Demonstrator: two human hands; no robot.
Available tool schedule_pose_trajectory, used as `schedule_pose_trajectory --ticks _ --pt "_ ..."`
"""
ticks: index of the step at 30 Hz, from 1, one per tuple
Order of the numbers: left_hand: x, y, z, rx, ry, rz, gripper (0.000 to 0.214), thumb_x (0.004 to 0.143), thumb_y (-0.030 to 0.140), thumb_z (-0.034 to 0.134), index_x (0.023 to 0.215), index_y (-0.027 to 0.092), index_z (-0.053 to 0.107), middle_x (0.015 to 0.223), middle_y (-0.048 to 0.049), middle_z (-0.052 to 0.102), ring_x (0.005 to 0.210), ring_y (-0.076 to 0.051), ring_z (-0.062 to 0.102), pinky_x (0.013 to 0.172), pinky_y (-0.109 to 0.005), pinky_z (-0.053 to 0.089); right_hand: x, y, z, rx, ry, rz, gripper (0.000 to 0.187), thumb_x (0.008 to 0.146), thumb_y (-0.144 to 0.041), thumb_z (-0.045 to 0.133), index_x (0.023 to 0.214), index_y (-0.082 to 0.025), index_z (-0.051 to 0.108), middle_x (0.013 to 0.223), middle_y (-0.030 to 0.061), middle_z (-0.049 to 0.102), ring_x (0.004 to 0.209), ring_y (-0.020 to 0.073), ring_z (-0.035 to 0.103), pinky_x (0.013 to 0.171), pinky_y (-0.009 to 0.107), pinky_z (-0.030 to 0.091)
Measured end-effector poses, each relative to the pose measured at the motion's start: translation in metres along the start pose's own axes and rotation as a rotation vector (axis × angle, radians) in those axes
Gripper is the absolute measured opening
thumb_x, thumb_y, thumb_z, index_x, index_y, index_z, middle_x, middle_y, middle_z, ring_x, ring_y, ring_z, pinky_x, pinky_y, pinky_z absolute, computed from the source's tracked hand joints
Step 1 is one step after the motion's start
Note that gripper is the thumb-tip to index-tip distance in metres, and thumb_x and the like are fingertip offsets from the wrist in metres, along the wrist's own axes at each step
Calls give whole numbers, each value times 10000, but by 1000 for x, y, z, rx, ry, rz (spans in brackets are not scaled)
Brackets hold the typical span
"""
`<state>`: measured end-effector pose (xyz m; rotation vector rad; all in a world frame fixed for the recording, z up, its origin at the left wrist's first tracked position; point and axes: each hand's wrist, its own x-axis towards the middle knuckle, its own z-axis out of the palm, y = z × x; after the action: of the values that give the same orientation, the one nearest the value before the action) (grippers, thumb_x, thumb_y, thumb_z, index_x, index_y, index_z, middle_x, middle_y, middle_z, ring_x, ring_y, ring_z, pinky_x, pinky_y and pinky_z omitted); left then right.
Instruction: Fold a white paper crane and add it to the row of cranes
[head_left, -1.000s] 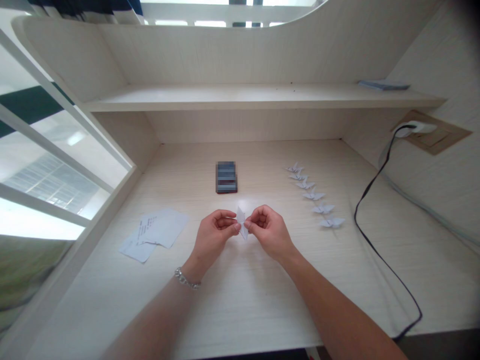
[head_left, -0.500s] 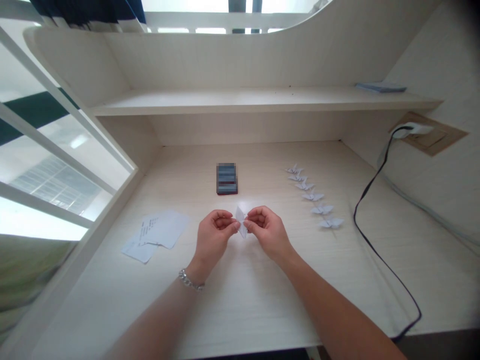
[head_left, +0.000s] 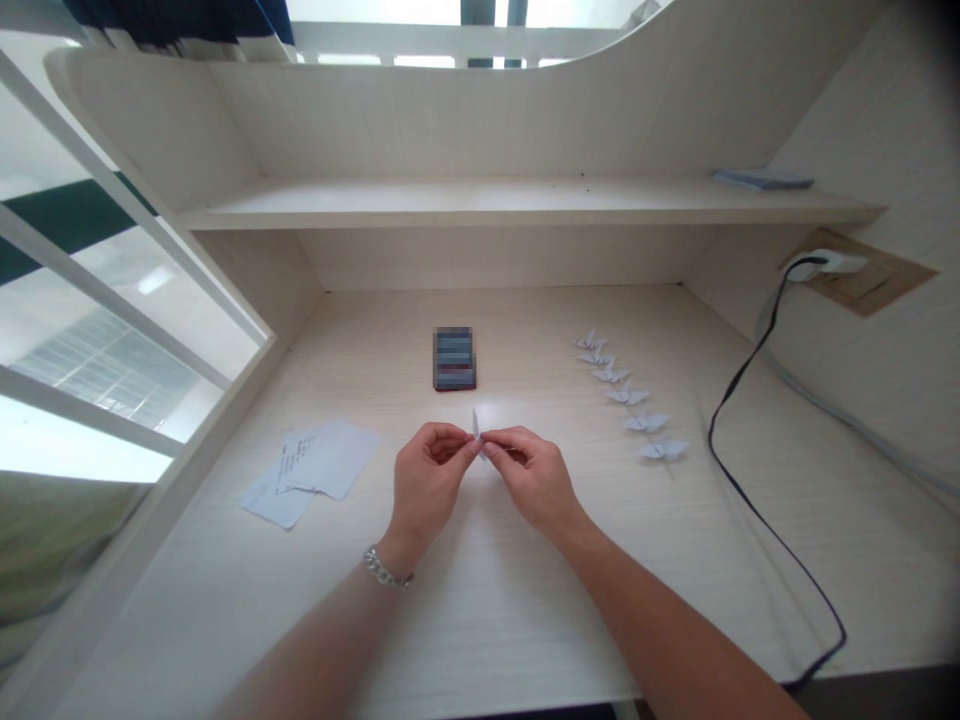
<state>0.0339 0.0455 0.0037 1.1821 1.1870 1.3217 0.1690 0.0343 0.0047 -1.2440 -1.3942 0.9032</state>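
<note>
A small folded piece of white paper (head_left: 476, 428) is pinched between both my hands over the middle of the pale wooden desk (head_left: 487, 610). My left hand (head_left: 427, 480), with a metal bracelet at the wrist, grips it from the left with curled fingers. My right hand (head_left: 529, 475) pinches it from the right. Most of the paper is hidden by my fingertips; only a thin upright edge shows. A row of several finished white paper cranes (head_left: 626, 397) lies on the desk to the right.
A dark phone (head_left: 454, 358) lies flat behind my hands. Loose white paper sheets (head_left: 311, 470) lie at the left. A black cable (head_left: 750, 400) runs from a wall socket (head_left: 855, 270) down across the right side. A shelf (head_left: 525, 200) above carries a thin bluish booklet (head_left: 761, 179).
The paper has been folded flatter and narrower between my fingers; less of it shows than before. My hands have closed together and dropped slightly.
</note>
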Motion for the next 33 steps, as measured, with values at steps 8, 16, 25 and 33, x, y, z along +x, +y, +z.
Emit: schedule_pose_trajectory --ticks 8,16,25,33 --pt "0 -2 0 -30 -89 -40 246 670 229 697 883 137 617 846 -76 693 805 -174 658 774 -302 516 6 14 0 205 -23 175 196 688 -311 676 815 -161 666 763 59 686 704 183 632 671 305 503" --pt "6 3 -7 34 -157 -126 219 624 253 715 806 137 675 776 -62 689 689 -160 632 637 -259 507 9 12 -4 350 -85 302 233 601 -335 727 729 -152 664 624 19 648 562 139 585 579 284 491" --pt "5 4 -7 22 -247 -179 165 646 223 697 780 138 654 708 -39 669 621 -134 606 610 -254 499 10 2 -9 396 -125 384 192 559 -248 731 701 -147 650 642 14 637 551 119 562 552 266 471" --pt "5 11 -8 3 -292 -225 104 634 179 692 722 146 649 639 -15 648 574 -117 584 562 -228 477 10 0 -13 441 -197 404 134 573 -212 724 682 -160 666 635 2 642 568 116 570 569 256 470"
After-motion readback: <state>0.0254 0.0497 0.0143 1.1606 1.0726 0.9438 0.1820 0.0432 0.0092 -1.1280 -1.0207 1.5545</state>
